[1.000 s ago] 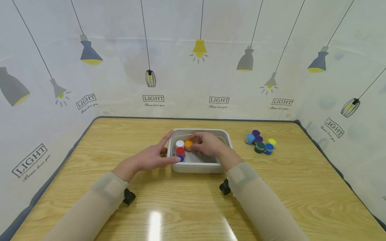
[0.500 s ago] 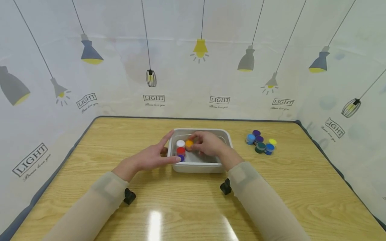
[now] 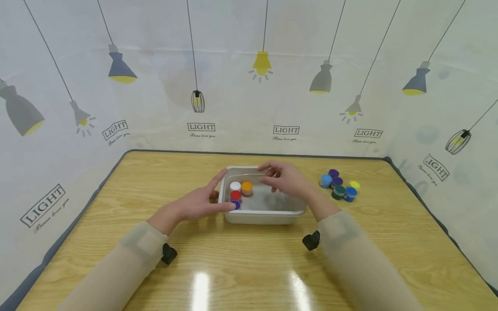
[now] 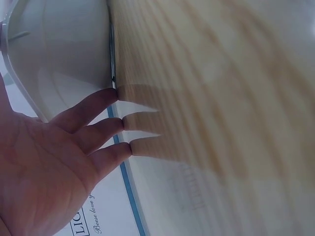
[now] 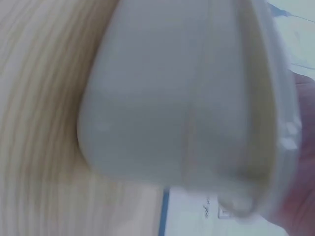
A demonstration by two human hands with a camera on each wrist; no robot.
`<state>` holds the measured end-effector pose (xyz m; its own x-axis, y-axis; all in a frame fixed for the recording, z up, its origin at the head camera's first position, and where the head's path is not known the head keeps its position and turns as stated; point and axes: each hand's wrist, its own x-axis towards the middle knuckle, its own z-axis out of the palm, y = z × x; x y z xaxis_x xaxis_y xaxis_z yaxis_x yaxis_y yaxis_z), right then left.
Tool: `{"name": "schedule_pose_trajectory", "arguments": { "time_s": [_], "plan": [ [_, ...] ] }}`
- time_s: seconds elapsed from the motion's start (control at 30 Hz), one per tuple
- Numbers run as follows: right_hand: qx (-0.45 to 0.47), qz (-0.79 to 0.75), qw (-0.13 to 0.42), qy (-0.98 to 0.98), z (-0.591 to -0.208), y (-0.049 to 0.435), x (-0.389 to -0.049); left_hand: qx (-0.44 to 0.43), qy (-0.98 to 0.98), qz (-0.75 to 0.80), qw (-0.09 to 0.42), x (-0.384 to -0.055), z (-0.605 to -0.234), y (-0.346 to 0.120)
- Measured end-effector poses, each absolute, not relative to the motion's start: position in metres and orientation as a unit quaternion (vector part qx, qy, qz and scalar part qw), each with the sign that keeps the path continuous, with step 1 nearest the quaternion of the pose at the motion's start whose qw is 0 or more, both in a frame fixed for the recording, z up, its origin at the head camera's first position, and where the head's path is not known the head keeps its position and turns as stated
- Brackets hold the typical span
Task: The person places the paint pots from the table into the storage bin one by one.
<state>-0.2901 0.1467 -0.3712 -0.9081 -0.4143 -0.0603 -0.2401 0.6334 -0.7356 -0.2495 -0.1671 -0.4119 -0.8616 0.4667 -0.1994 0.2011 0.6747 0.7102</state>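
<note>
A white rectangular tray (image 3: 260, 218) stands on the table with small capped jars along its left side: a white-lidded jar (image 3: 235, 186), a red one (image 3: 235, 196), a purple one (image 3: 235, 205) and an orange one (image 3: 247, 188) to the right of the white. My left hand (image 3: 196, 203) spans the tray's left end, thumb by the purple jar and index finger at the back corner. In the left wrist view its other three fingers (image 4: 101, 130) extend straight, tips at the tabletop. Over the tray's right half hovers my right hand (image 3: 288, 178), fingers loosely bent, holding nothing.
Right of the tray, several more jars are grouped on the wooden table (image 3: 249, 263): light blue (image 3: 325, 181), dark green (image 3: 338, 192), blue (image 3: 350, 194), yellow (image 3: 354, 185) and two purple. A patterned backdrop (image 3: 241, 108) rises behind the table's far edge.
My right hand has let go of the orange jar, which stays in the tray, and has moved right and slightly up. The left hand keeps its place on the tray.
</note>
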Motion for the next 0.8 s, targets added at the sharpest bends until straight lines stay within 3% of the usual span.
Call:
{"name": "schedule_pose_trajectory", "arguments": {
  "time_s": [0.43,0.8],
  "plan": [
    [-0.145,-0.411,0.056,0.898,-0.357,0.229,-0.275,0.193,0.895,0.359,0.182,-0.25,-0.415,-0.169],
    [-0.102,-0.41,0.065,0.904,-0.371,0.296,-0.263,0.19,0.895,0.359,0.185,-0.251,-0.414,-0.168]
  ]
}}
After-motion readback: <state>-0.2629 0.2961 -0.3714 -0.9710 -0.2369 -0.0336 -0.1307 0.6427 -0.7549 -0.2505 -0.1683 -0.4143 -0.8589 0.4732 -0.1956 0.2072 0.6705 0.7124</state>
